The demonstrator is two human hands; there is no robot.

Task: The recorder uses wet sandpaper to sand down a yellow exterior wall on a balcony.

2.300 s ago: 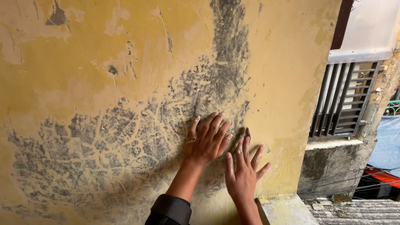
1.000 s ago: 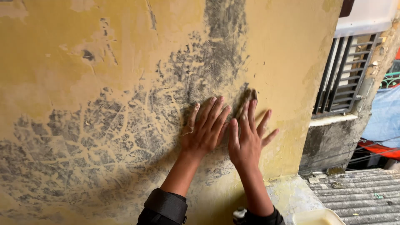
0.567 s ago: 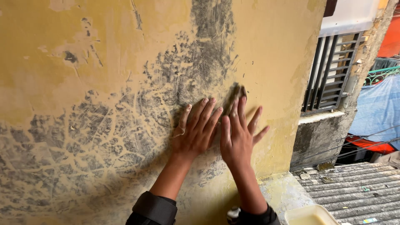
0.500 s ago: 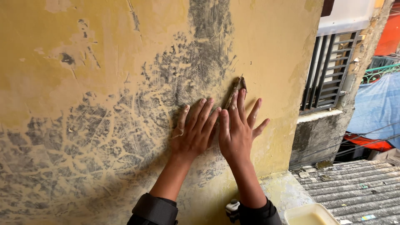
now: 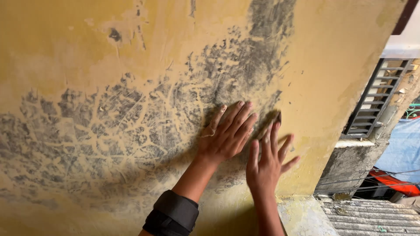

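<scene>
Both hands flat on the yellow plastered wall w/ grey scraped patches: left hand pressed palm-down, fingers spread, holding nothing; right hand just beside it, a small dark scrap, maybe sandpaper, under its fingertips. Looks like mid-rub on the grey patch; next stroke needs even pressure.

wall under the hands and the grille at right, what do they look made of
Wall: seems cement or plaster under matt yellow paint, rubbed through to dark grey patches with pale crack lines. Both hands, left hand and right hand, lie flat on it. Grille: looks like dark metal slats, though hard to confirm.
</scene>
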